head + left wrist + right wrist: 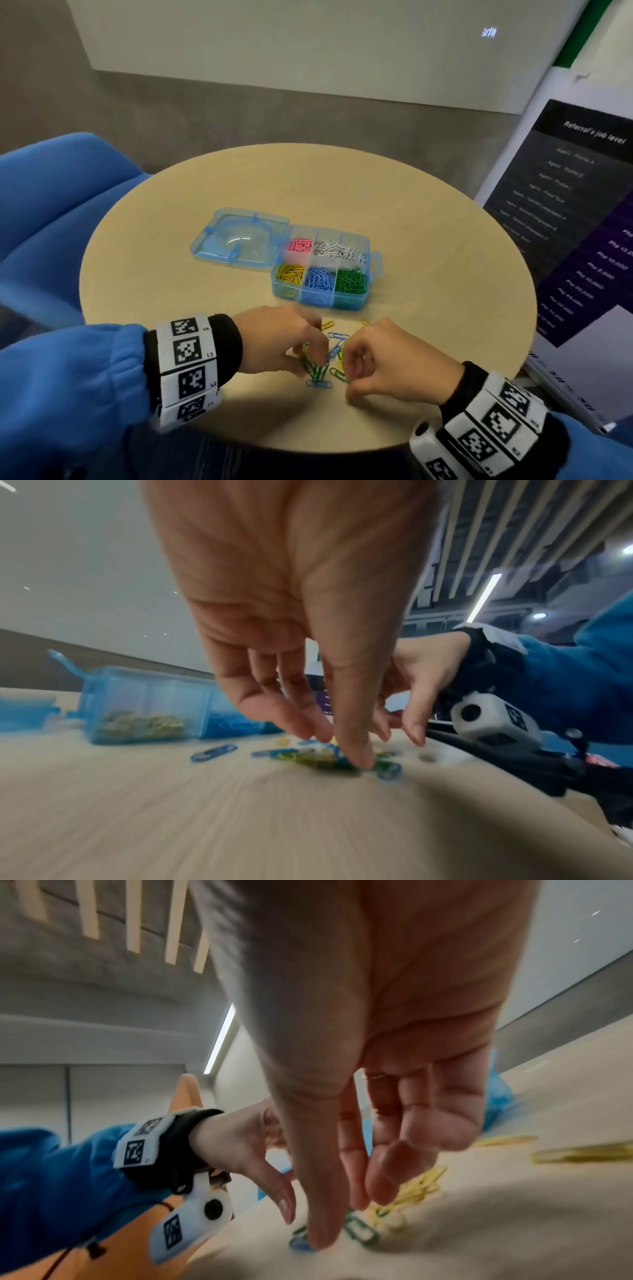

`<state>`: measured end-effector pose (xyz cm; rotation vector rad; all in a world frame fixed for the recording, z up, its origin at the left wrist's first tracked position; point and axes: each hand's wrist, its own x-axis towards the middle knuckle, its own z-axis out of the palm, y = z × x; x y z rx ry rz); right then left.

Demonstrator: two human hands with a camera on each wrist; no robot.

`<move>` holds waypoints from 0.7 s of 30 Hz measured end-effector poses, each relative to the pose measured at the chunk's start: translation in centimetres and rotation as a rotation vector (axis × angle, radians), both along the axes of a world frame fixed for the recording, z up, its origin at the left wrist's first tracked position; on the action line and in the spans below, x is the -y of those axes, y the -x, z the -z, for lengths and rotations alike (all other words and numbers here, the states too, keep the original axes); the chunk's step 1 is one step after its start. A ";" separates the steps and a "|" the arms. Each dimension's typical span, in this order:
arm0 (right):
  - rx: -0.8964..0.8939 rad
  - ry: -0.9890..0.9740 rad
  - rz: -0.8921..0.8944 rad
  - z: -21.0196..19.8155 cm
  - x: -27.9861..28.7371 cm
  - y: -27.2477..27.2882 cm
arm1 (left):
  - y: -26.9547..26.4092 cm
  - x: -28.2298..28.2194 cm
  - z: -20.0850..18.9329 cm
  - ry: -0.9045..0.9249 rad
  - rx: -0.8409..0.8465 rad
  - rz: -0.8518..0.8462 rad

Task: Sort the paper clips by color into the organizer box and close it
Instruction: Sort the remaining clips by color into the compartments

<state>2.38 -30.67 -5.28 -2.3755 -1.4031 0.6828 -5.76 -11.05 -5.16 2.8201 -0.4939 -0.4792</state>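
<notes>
Loose mixed clips (327,359) piled at near table (171,274) edge, axes pointing every way. Organizer box (322,270) just beyond, long axis L-R, lid (239,240) flat open at left. L hand (277,339) pinching green clips, R hand (387,363) fingers curled; hold unclear.

Both wrist views are smeared with motion blur, so the loose heap of coloured wire paper clips (329,758) reads only as streaks of green, yellow and blue. In the head view the left hand (277,339) and right hand (387,359) cover part of that heap (325,363), and whether either hand pinches a clip cannot be told. The translucent blue plastic organizer box (498,1096) is mostly hidden behind the right palm.
</notes>
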 end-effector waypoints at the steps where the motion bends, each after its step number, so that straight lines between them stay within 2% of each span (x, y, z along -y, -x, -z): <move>1: 0.023 0.016 0.005 0.2 -0.3 0.1 | 0.1 0.2 0.1 -0.016 0.004 0.017; 6: 0.135 0.058 0.012 0.5 -0.8 0.0 | -0.3 0.5 0.4 -0.111 0.076 0.090; 13: 0.174 0.027 0.037 0.0 -1.6 1.1 | -1.4 -0.1 1.1 -0.092 0.134 0.158; 18: 0.236 0.077 -0.019 0.0 -2.7 1.3 | -1.6 -0.7 1.5 -0.085 0.143 0.212; 21: 0.250 0.096 0.026 0.2 -2.6 0.9 | -1.3 -0.7 1.6 -0.167 0.282 0.314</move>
